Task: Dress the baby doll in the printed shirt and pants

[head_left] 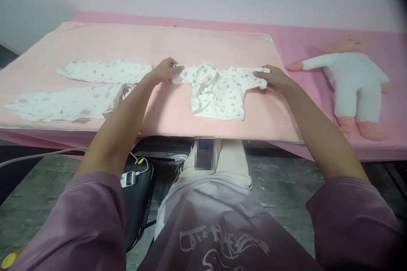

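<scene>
A small white baby shirt [227,95] with a fine print lies spread on the pink padded mat [171,125], its two sleeves stretched out sideways. At the end of the left sleeve, my left hand [165,70] is closed, pinching the cuff between thumb and fingers. My right hand [275,78] grips the cuff of the other sleeve, thumb on top. The shirt's front shows a bunched, overlapping fold left of its middle. Left of my left hand lie white printed baby trousers [70,100], partly hidden behind my forearm.
On the pink sheet [313,87] at the right lies a doll [358,80] in a white suit. Below the table's front edge, a black stool [136,207] holds a small white device [128,179] with a cable. A pale wall stands behind the table.
</scene>
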`<state>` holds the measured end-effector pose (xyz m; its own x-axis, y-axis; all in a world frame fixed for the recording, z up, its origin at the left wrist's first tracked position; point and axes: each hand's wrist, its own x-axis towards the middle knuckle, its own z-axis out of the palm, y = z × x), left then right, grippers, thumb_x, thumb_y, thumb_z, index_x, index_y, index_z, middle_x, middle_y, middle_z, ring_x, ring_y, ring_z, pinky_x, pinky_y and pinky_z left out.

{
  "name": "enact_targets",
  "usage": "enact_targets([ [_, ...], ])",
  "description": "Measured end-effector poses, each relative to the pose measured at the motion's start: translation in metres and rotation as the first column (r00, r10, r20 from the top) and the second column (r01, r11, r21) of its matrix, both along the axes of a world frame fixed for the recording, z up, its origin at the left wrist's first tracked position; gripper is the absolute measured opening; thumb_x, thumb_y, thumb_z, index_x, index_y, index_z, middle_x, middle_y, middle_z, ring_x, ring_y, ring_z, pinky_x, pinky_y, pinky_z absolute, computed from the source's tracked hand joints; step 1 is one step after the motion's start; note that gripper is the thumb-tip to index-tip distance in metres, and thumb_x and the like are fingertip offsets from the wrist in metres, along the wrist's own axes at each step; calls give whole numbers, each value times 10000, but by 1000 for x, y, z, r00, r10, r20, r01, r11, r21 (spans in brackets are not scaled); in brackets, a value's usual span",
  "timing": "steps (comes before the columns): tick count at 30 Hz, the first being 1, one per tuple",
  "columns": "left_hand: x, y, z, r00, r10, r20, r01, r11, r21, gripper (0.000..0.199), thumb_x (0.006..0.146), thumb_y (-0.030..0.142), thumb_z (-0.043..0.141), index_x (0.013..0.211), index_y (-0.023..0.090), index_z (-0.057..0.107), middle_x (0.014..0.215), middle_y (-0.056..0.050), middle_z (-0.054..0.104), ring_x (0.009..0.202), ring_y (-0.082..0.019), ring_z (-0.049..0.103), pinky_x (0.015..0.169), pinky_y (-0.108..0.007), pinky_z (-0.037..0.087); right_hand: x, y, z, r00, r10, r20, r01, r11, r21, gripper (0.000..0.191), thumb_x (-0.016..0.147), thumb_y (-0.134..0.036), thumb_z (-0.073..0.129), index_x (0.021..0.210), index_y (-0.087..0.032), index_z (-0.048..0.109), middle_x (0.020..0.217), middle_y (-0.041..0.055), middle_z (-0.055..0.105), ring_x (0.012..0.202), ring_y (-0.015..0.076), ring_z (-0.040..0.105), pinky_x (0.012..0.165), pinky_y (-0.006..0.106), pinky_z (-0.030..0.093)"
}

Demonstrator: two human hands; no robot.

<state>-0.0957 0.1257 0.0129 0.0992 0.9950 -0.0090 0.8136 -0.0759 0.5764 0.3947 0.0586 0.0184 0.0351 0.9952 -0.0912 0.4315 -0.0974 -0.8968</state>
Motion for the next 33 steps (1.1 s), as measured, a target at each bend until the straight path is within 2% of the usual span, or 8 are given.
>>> enact_targets([
  [3,-1,6,-1,977,140,161,-139,990,-20,586,1046,682,696,1357,190,624,1248,-101,723,1139,-236,650,947,-413,560,4,10,-5,988,-107,108,97,991,86,385,878,-352,931,1136,-221,676,1117,118,773,1080,316,759,993,535,652],
  [7,6,6,-5,987,159,16,-159,983,88,569,1020,670,730,1351,221,618,1327,-113,698,1182,-278,641,1008,-456,512,-14,6,-4,875,-236,422,159,964,211,477,909,-390,877,1280,-184,660,1329,213,707,1247,392,667,1103,630,557],
  [10,20,-3,-5,974,131,-184,-90,972,218,684,1008,807,642,1354,217,625,1353,-118,655,1356,-336,506,1196,-536,390,-53,-18,3,774,-249,583,-4,918,397,437,1068,-444,686,1396,-163,617,1477,275,614,1422,441,531,1194,656,452],
  [12,34,-10,-2,968,87,-237,-16,958,287,781,1006,906,544,1367,219,631,1373,-120,634,1452,-362,400,1259,-563,319,-88,-39,9,782,-141,608,-195,871,452,337,1138,-429,559,1356,-182,633,1432,241,654,1389,409,539,1218,610,430],
  [16,67,-14,4,969,-190,-160,225,944,241,557,1015,761,625,1284,276,684,1434,-125,691,1455,-377,527,1210,-502,428,-156,-74,16,740,261,620,-533,790,304,288,1132,-512,577,1121,-238,665,1215,147,747,1187,372,632,1087,524,488],
  [19,90,-13,2,944,-324,-64,330,932,148,420,1007,597,673,1212,234,718,1296,-139,776,1236,-357,689,1089,-476,521,-190,-85,13,677,409,612,-626,757,187,366,1102,-590,621,1034,-232,649,1120,130,762,1047,354,668,946,491,503],
  [28,123,-5,-6,965,-174,-196,187,981,54,644,839,721,839,1196,195,738,1068,-154,776,1202,-441,710,1120,-581,518,-218,-88,-6,641,360,678,-611,774,166,681,1055,-885,556,1017,-220,702,1107,172,761,1051,395,683,947,536,526],
  [33,124,2,-3,964,-147,-220,146,989,-23,884,761,803,889,1348,172,694,1169,-202,766,1305,-510,681,1136,-609,509,-221,-95,-4,629,347,696,-610,775,166,572,1101,-760,574,1090,-208,721,1162,183,762,1095,405,670,943,538,539],
])
